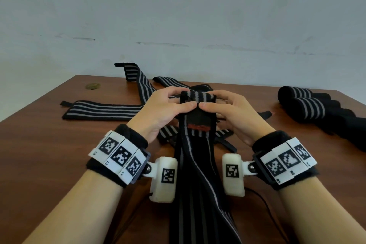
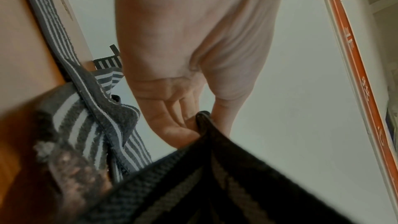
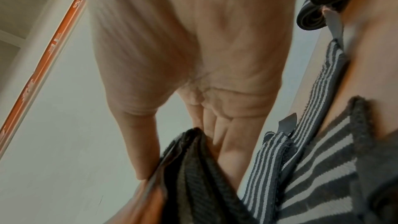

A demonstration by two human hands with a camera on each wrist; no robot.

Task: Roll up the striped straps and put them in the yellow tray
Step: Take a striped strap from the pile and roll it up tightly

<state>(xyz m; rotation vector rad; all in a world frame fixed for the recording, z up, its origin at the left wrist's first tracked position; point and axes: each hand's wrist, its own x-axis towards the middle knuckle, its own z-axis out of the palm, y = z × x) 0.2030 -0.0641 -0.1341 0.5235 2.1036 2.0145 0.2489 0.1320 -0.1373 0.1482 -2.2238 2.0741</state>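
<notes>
A long black strap with grey stripes [image 1: 198, 164] runs from the table's near edge up to both hands at mid-table. Its far end is folded over, showing a black patch with a red label [image 1: 198, 127]. My left hand [image 1: 174, 103] pinches the folded end from the left, thumb on top, fingers behind. My right hand [image 1: 221, 105] pinches it from the right the same way, thumbs nearly touching. The left wrist view shows the left hand's fingers [image 2: 172, 125] gripping the strap edge [image 2: 202, 117]; the right wrist view shows the right hand's fingers [image 3: 215, 135] on the strap [image 3: 193, 151]. No yellow tray is in view.
Several unrolled striped straps [image 1: 103, 110] lie spread on the brown wooden table [image 1: 49, 154] behind and under the hands. Rolled straps [image 1: 303, 103] are lined up at the right side. A round hole [image 1: 92, 86] sits near the back left. A pale wall stands behind.
</notes>
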